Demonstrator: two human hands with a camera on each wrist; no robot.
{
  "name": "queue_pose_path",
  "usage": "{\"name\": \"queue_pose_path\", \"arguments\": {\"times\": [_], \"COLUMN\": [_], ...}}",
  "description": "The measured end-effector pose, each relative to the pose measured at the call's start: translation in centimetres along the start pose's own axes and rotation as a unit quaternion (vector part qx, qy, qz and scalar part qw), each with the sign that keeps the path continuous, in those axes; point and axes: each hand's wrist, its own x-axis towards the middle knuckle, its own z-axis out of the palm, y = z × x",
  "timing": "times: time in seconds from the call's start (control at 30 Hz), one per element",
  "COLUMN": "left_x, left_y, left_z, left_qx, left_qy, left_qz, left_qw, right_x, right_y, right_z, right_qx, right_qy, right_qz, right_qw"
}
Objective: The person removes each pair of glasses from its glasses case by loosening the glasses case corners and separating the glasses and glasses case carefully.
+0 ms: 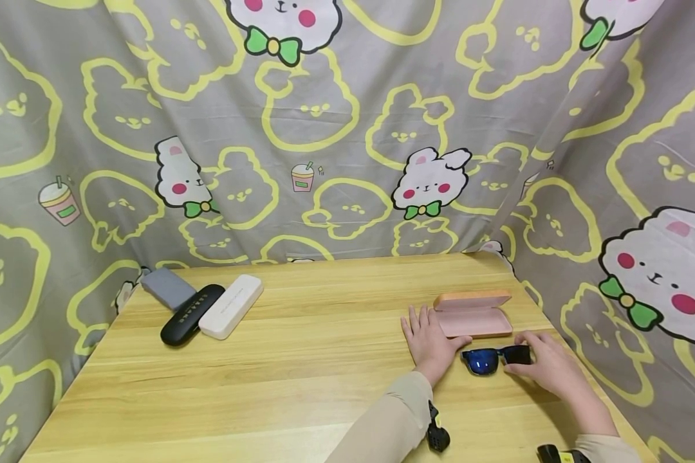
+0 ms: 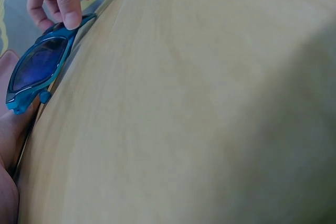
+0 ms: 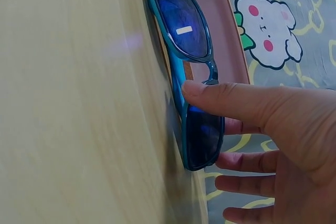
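My right hand (image 1: 547, 363) pinches a pair of sunglasses (image 1: 482, 362) with dark blue lenses by the lens at its end. In the right wrist view the thumb lies across the front of the sunglasses (image 3: 182, 24), near the bridge. Just behind them a glasses case (image 1: 483, 321) with a pink inside lies with its lid raised at the back. My left hand (image 1: 430, 344) rests at the left end of the case, fingers extended and thumb stretched toward the sunglasses. The left wrist view shows one lens of the sunglasses (image 2: 39, 65) beside the left hand.
Over at the table's far left lie a grey case (image 1: 168, 287), a black case (image 1: 192, 316) and a white case (image 1: 231, 307), close together. A patterned curtain (image 1: 324, 128) hangs behind and beside the wooden table (image 1: 237, 399).
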Motion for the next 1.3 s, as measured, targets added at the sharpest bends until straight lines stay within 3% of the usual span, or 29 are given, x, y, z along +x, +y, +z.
{"name": "queue_pose_path", "arguments": {"times": [0.47, 0.67, 1.03, 1.3], "left_x": [0.1, 0.1, 0.0, 0.0], "left_y": [0.0, 0.0, -0.1, -0.2], "left_z": [0.0, -0.1, 0.0, -0.1], "left_qx": [0.000, -0.004, -0.004, 0.001], "left_qy": [0.005, 0.003, 0.001, 0.001], "left_qz": [0.001, 0.004, 0.005, 0.002], "left_qw": [1.0000, 1.0000, 1.0000, 1.0000], "right_x": [0.3, 0.8, 2.8, 4.9], "right_y": [-0.1, -0.5, -1.1, -1.5], "right_z": [-1.1, -1.8, -3.3, -4.3], "right_qx": [0.013, 0.031, 0.040, 0.037], "right_qy": [0.008, 0.028, 0.023, 0.050], "right_qz": [0.004, -0.014, -0.014, -0.029], "right_qw": [0.9999, 0.9991, 0.9989, 0.9977]}}
